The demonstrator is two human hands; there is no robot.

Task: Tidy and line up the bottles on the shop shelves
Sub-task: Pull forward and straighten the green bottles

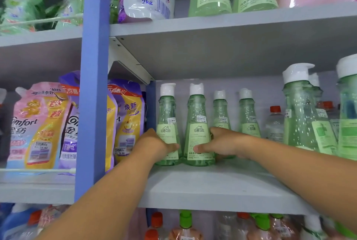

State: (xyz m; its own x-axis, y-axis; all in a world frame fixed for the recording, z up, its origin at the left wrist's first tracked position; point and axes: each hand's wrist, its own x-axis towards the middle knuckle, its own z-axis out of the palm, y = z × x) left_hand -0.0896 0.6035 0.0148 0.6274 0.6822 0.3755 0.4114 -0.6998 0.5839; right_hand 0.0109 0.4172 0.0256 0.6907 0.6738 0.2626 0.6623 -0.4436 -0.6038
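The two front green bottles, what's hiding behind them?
Behind the two front green bottles stand two more green bottles and the pale back wall. The right hand covers their bottoms.

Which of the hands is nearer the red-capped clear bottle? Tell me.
Right. The right hand grips a green bottle left of the red-capped clear bottle; the left hand is farther left.
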